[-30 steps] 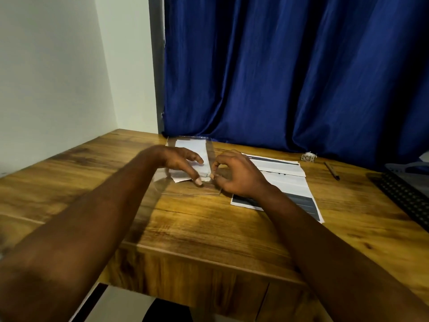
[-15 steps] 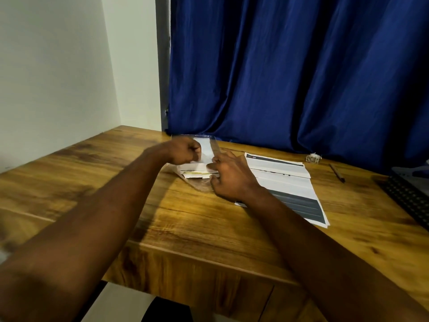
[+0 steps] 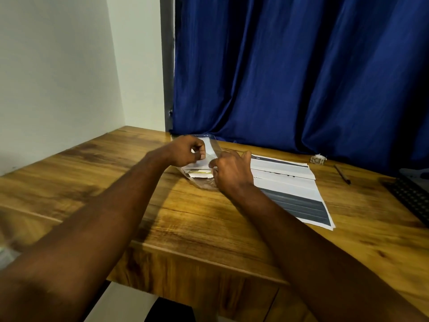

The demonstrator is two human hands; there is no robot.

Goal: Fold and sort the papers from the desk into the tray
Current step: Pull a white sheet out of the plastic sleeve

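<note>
**Both hands at the folded paper in the clear tray**

Reaching forward with both bare forearms across the wooden table (image 3: 185, 228). With the left hand (image 3: 186, 152), fingers curled in tight, pinching the top folded paper (image 3: 203, 162) at its upper left edge, thumbnail turned toward the camera. With the right hand (image 3: 233, 174), fingers likewise curled, pinching the right end of the same paper. Fingertips of the two hands close together, not touching.

Under that paper, a small stack of folded sheets (image 3: 199, 175), white with a yellowish band along one edge. All of it inside a clear plastic tray (image 3: 215, 147) near the back of the table, just in front of the blue curtain (image 3: 301, 77). Between the two hands, the tray's transparent wall, upright. Hard to trace the rest of its outline.

Just right of the tray and partly under the right wrist — flat printed sheets (image 3: 290, 184), unfolded. White at the far end, dark grey bands at the near end, one lying over another.

Further right, by the curtain's hem, a small pale object (image 3: 318, 159), too small to identify. Beyond it a dark pen (image 3: 342, 174), flat on the table and well apart from the sheets. At the right edge of view — the corner of a black keyboard (image 3: 411, 196). At left, a pale wall (image 3: 58, 77) meeting the table.
</note>
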